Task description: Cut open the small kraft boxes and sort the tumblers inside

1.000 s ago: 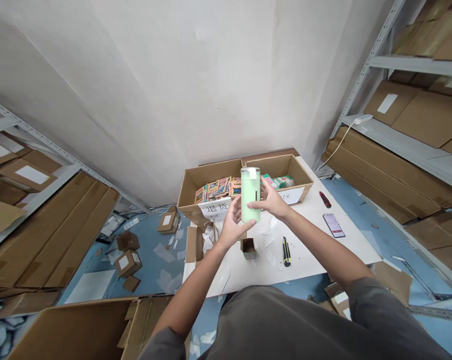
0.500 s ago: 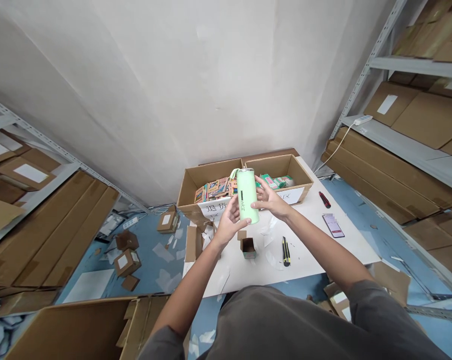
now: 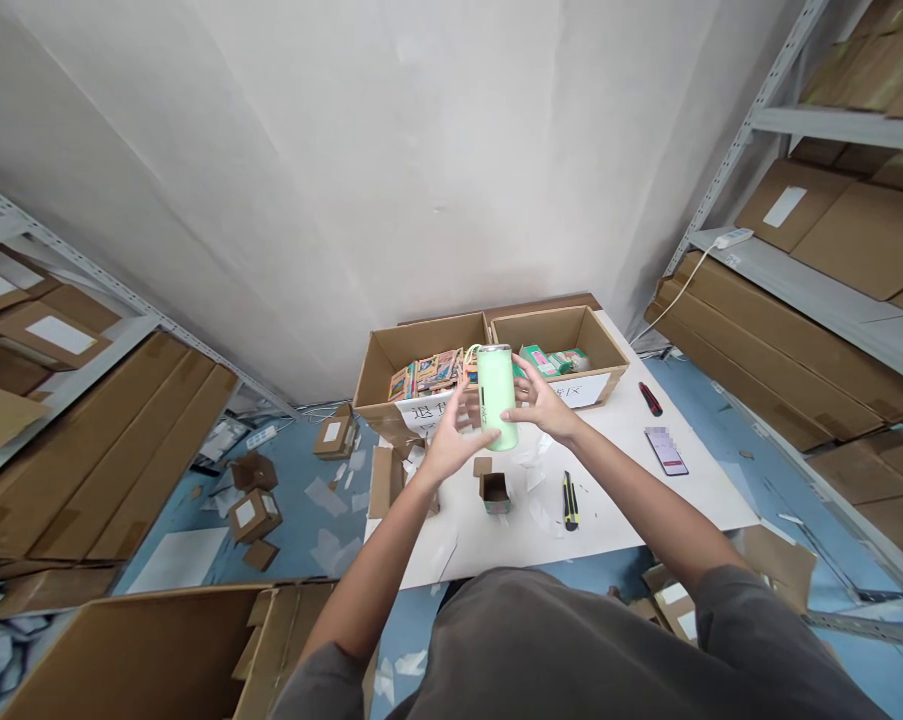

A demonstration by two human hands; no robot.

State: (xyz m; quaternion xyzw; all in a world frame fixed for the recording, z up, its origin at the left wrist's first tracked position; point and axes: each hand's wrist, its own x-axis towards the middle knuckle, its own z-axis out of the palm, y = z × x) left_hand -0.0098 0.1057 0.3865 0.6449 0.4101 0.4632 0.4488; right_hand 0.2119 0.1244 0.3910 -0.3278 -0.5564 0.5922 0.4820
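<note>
A light green bottle (image 3: 498, 400) with a silver rim, a strap at its top and dark lettering on its left side is held upright above the table. My right hand (image 3: 542, 405) grips it from the right, thumb across the front and fingers partly hidden behind. My left hand (image 3: 452, 436) is at the lower left side, with its thumb against the bottle and fingers spread around the edge. Below the bottle, a small opened box (image 3: 494, 508) stands on the white table (image 3: 466, 555).
Behind are two cardboard bins, one with colourful packs (image 3: 434, 372), the other with green-and-white boxes (image 3: 548, 360). A yellow-black utility knife (image 3: 570, 502), a red cutter (image 3: 650, 399) and a phone (image 3: 667, 451) lie to the right. Shelves with cartons flank both sides; a large carton (image 3: 143, 650) is lower left.
The bottle has been turned, so its lettering now sits nearer the left edge, and it is slightly lower. My left hand's fingers have spread wider beside it.
</note>
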